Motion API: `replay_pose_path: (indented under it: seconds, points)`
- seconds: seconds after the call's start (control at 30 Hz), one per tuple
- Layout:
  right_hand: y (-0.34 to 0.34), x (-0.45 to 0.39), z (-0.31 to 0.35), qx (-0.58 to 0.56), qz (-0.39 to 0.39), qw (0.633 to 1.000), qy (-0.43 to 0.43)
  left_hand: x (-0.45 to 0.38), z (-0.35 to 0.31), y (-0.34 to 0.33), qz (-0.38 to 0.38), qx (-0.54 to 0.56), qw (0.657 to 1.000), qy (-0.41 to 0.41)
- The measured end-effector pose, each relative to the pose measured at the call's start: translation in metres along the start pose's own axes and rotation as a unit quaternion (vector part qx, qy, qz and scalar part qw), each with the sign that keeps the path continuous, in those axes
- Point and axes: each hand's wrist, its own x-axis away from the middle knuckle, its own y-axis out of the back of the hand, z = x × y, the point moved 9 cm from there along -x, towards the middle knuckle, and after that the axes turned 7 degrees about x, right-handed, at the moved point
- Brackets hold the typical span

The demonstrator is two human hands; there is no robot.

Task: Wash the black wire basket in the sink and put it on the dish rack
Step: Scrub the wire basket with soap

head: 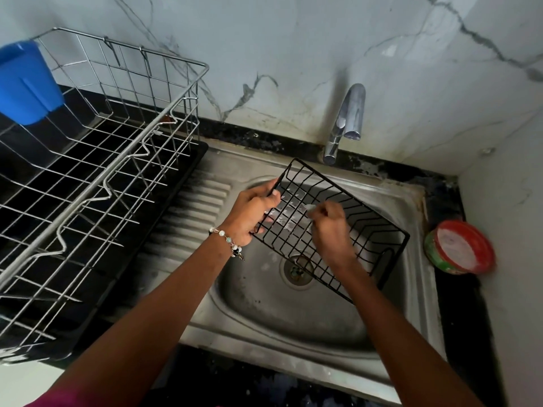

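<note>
Black wire basket (346, 218), a rectangular grid of thin coated metal rods, is held tilted above the bowl of the stainless steel sink (293, 315), its far corner up near the curved chrome tap (346, 118) and its near edge over the round drain (296, 270). The left hand (249, 214) grips the basket's left rim, fingers curled round the wire. The right hand (329, 227) is curled over the mesh and pinches something small and pale, probably a scrubber, though it is too blurred to name; whitish foam shows on the grid beside it. No water is seen running from the tap. The step in hand looks like soaping, so it would pay to keep the left grip firm, since wet coated wire likely slips, and to work the scrubber along each rod and into the crossings, then turn the basket to reach the underside and side walls. A round red and green tub (461, 248) of white paste sits at the sink's right for reloading. The silver wire dish rack (97, 177), at left, awaits the rinsed basket.
</note>
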Motion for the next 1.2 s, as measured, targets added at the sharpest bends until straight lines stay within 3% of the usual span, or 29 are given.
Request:
replay_pose_path:
  seconds: [0.07, 0.13, 0.17, 0.27, 0.4, 0.5, 0.57, 0.73, 0.8, 0.97, 1.07, 1.2]
  points:
    - [-0.011, 0.015, 0.043, 0.09, 0.003, 0.981, 0.17, 0.0, -0.002, -0.005, 0.003, -0.003, 1.0, -0.001]
    - [-0.029, 0.034, 0.066, 0.089, 0.092, 0.934, 0.333, -0.002, -0.001, -0.005, 0.001, -0.001, 1.0, -0.003]
    - [-0.031, 0.036, 0.065, 0.071, 0.147, 0.92, 0.357, -0.002, -0.001, -0.005, 0.0, -0.002, 1.0, -0.003]
    - [-0.015, 0.021, 0.045, 0.061, 0.176, 0.933, 0.308, 0.0, 0.002, -0.002, -0.001, -0.006, 1.0, -0.001]
    - [0.002, -0.005, 0.042, 0.068, 0.059, 0.978, 0.189, 0.0, 0.008, -0.001, 0.002, 0.0, 1.0, 0.011]
    - [-0.013, 0.015, 0.083, 0.047, 0.056, 0.945, 0.32, 0.001, 0.005, -0.01, 0.017, 0.02, 1.0, -0.001]
    - [-0.025, 0.034, 0.092, 0.049, 0.114, 0.916, 0.382, 0.0, 0.003, -0.011, 0.017, 0.035, 0.999, -0.006]
    - [-0.018, 0.034, 0.058, 0.108, 0.236, 0.894, 0.365, 0.0, 0.014, -0.002, 0.007, -0.001, 1.0, 0.022]
    - [-0.007, 0.025, 0.056, 0.136, 0.221, 0.896, 0.362, 0.0, 0.015, -0.001, 0.001, 0.004, 1.0, 0.026]
    - [-0.002, 0.009, 0.089, 0.14, 0.029, 0.92, 0.366, 0.0, 0.014, -0.009, 0.005, -0.013, 1.0, 0.024]
    - [-0.022, 0.029, 0.101, 0.139, 0.052, 0.899, 0.413, 0.001, 0.013, -0.01, 0.003, -0.003, 1.0, 0.028]
    - [-0.021, 0.05, 0.078, 0.171, 0.168, 0.863, 0.445, -0.002, 0.014, 0.002, -0.008, 0.006, 0.999, 0.04]
